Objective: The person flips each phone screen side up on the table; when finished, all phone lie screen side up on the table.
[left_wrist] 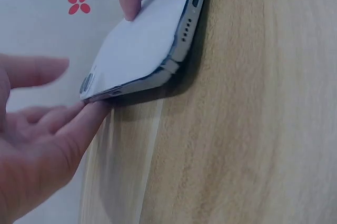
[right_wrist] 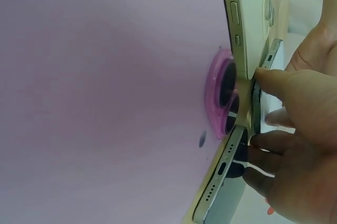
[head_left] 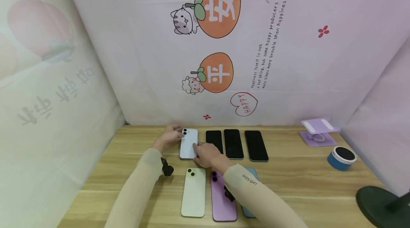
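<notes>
A white phone [head_left: 189,148] lies back up at the far left of the wooden table, its camera end toward the wall. My left hand [head_left: 173,134] is at its far left corner. In the left wrist view, the left fingertips [left_wrist: 97,103] touch the camera-end edge while the thumb stands apart above. My right hand [head_left: 207,154] pinches the near right corner; one finger rests on the white back, and its thumb [right_wrist: 268,79] is at the near edge. Right of it lie black-screened phones, the closest [head_left: 214,138] partly hidden by my right hand.
Nearer lie a pale-cream phone [head_left: 193,194], a purple phone [head_left: 221,199] and a blue phone [head_left: 251,172], the last two partly under my right forearm. At the right stand a lilac phone stand [head_left: 317,144], a blue-and-white round speaker-like object [head_left: 340,160] and a dark round base [head_left: 378,203].
</notes>
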Tool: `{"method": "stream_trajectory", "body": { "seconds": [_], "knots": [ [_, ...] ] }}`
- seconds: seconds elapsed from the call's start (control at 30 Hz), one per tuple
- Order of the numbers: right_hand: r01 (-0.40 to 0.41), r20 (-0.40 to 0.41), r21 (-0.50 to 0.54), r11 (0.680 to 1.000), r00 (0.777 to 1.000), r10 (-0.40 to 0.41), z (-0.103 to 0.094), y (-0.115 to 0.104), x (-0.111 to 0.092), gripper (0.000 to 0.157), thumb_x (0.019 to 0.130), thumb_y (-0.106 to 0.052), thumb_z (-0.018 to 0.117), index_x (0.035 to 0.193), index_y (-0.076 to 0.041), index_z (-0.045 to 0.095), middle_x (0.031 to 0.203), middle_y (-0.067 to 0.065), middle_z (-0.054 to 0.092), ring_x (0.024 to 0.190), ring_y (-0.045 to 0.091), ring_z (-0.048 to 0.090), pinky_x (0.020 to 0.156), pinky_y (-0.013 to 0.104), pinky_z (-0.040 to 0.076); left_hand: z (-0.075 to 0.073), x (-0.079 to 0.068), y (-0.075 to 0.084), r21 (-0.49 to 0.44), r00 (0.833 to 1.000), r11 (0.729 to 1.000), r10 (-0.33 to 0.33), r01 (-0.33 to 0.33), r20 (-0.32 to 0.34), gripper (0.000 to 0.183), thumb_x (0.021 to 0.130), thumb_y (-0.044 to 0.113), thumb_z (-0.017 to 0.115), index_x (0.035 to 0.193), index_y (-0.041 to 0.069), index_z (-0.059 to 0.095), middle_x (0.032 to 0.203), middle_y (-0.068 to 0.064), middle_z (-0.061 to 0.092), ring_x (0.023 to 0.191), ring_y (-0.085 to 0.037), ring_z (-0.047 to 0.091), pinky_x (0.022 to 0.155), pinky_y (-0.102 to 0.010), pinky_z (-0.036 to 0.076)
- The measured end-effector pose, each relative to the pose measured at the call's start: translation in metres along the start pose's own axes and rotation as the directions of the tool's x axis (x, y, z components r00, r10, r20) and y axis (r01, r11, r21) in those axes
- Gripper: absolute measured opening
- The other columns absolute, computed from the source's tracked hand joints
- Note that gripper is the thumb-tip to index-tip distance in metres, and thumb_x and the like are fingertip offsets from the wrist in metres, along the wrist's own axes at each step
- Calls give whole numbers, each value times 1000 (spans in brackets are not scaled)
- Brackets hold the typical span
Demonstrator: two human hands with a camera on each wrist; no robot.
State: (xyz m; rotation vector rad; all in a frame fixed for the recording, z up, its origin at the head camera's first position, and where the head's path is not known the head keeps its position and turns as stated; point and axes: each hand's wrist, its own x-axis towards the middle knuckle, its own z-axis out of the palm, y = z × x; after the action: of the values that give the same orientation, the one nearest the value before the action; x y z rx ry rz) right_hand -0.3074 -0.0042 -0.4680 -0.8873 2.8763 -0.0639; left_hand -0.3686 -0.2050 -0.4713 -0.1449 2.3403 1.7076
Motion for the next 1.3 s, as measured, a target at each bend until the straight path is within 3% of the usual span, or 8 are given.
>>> {"method": "stream_trajectory", "body": {
  "seconds": [0.3,0.47,0.57,0.83,0.97,1.07,1.2,1.3],
  "knots": [
    [-5,52,39,999,999,3,-1,1,-1,63,103,-41,63,157,-14,44,161,8,51,146,26,53,120,41,47,10,-1,1,117,949,991,-30,69,-312,38,88,7,75,124,-3,70,134,-24,68,124,-37,64,103,-43,56],
    [26,34,144,989,999,-31,-6,5,-2,41,105,-35,61,138,-12,60,132,6,71,113,16,68,103,33,56,10,0,3,104,940,993,-12,50,-340,34,84,3,76,118,-3,74,126,-24,72,105,-28,69,80,-28,58],
    [30,21,255,966,999,-37,-10,9,-4,33,105,-29,59,131,-10,64,114,5,74,92,12,62,89,31,55,9,-1,7,114,940,992,-9,50,-340,34,82,1,75,115,-5,74,121,-25,73,92,-22,69,70,-23,58],
    [20,-13,525,851,1000,-15,-20,22,-9,49,107,-27,55,149,-1,53,144,19,65,133,33,64,113,48,52,8,-10,32,321,948,945,38,68,-314,33,76,5,68,107,-3,78,110,-19,78,88,-24,69,67,-26,57],
    [6,-24,680,733,1000,14,-24,27,-9,48,108,-27,51,148,-2,55,148,18,62,138,35,60,115,50,50,8,-9,44,440,945,895,76,76,-318,18,75,7,62,85,3,77,86,-9,75,75,-21,63,57,-24,49],
    [-43,2,845,533,997,78,-24,28,-10,45,108,-25,51,146,-1,57,148,20,62,136,36,62,112,49,53,12,-6,53,521,951,848,77,95,-299,17,77,6,60,61,11,60,62,1,58,57,-16,50,48,-24,38],
    [-96,67,968,233,989,130,-22,28,-9,44,108,-20,51,145,3,56,148,25,60,133,40,64,108,50,56,21,-7,66,620,958,779,95,98,-271,27,82,10,64,61,14,48,59,2,51,54,-15,45,47,-26,35],
    [-111,90,984,136,985,149,-22,28,-9,43,107,-19,52,144,4,57,146,27,60,130,40,65,108,51,56,29,-9,74,662,951,741,115,110,-287,16,85,17,71,77,8,60,74,-5,62,64,-20,55,54,-29,43]
  ]
}}
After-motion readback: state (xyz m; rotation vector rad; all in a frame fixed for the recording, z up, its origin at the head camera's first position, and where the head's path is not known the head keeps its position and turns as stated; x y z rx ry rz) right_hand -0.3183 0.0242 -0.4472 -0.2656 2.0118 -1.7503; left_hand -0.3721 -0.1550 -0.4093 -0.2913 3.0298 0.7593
